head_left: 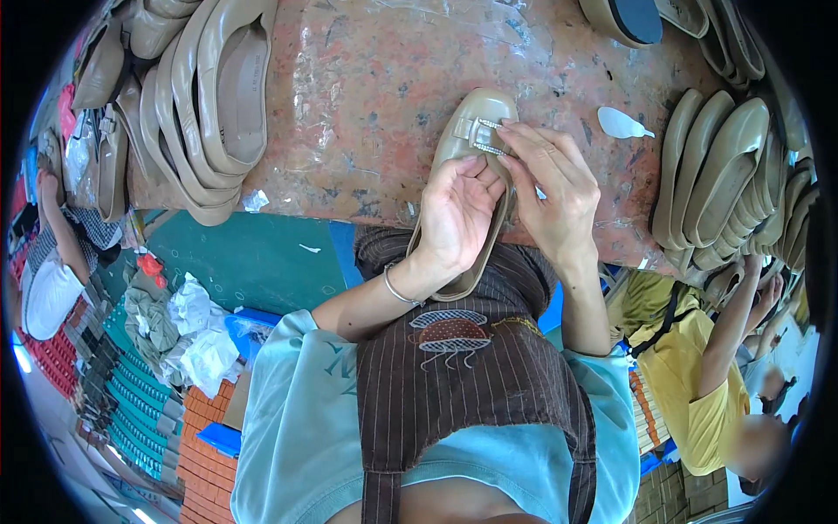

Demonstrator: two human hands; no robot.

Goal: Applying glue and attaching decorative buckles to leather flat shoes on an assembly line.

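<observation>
A beige, glossy square-toed shoe point(447, 150) lies with its toe on the worn worktable point(349, 113) and its heel end toward my body. Across its upper is a strap with a rectangular, sparkling buckle point(476, 134). My left hand point(460, 210), with a bangle at the wrist, reaches over the shoe's opening, palm up, its curled fingers gripping the upper's edge below the buckle. From the right, my right hand point(559, 179) pinches the buckle's right side between thumb and fingers. The thumb's contact point is partly hidden.
Stacked beige shoes stand at the table's left point(205, 113) and right point(711, 175). A white teardrop-shaped bottle point(620, 123) with a thin nozzle lies right of my right hand. More shoes point(624, 22) sit at the far right. A person in yellow point(690, 375) works at right, another at far left.
</observation>
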